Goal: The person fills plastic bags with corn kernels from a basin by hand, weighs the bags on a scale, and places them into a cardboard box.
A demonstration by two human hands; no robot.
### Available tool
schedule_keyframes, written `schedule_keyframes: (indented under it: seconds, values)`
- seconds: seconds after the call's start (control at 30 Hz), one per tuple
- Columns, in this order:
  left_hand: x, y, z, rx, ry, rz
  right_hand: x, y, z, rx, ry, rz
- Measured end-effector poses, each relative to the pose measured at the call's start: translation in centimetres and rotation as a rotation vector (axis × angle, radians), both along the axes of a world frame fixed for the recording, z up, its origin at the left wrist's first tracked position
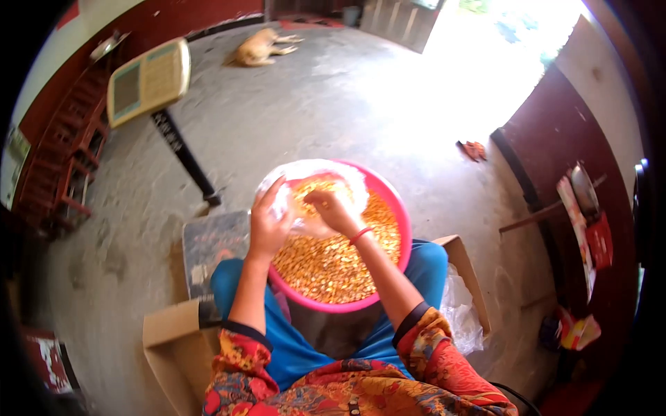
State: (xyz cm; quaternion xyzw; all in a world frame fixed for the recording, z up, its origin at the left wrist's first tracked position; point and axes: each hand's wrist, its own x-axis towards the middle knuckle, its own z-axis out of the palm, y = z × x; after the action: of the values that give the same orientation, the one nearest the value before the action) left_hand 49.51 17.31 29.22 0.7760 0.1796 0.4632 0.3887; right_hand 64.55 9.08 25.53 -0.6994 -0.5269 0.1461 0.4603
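A bright pink basin point(404, 220) sits between my knees, filled with small golden-orange pieces point(333, 270) that look like corn kernels. Over its far side is a clear plastic bag point(316, 166), its mouth spread and more golden pieces showing within. My left hand point(269, 225) grips the bag's near left edge, fingers upright. My right hand point(334, 211), a red band at its wrist, is above the bag's opening with its fingers curled together. Whatever those fingers hold is too small to make out.
A platform scale point(215, 239) with a display head point(149, 82) on a post stands left. Open cardboard boxes point(170, 322) flank me, the right one holding clear plastic point(459, 308). A dog point(260, 48) lies farther off. Wooden chairs point(69, 149) line the left wall.
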Motion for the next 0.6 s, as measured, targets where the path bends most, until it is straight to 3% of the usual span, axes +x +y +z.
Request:
schedule_keyframes:
  seconds: [0.13,0.27,0.33,0.43,0.53,0.6]
  values:
    - [-0.2,-0.3,0.7,-0.049,0.017,0.029,-0.5,-1.7,1.3,0.146,0.068,0.001]
    - [0.0,0.3,-0.7,-0.13,-0.01,0.024,-0.4,-3.9,1.1,0.066,-0.068,-0.008]
    - [0.0,0.4,-1.3,-0.139,-0.008,-0.016,-1.0,-5.3,1.7,0.169,-0.078,-0.051]
    - [-0.4,0.2,-1.4,-0.174,-0.004,-0.006,-2.3,-7.7,3.0,0.378,-0.01,-0.34]
    - [-0.5,0.2,-2.5,-0.261,-0.066,-0.037,-2.0,-9.8,2.2,0.367,-0.126,-0.497]
    - [-0.6,0.4,-3.4,-0.174,-0.051,-0.011,-1.5,-10.8,1.0,0.339,-0.159,-0.542]
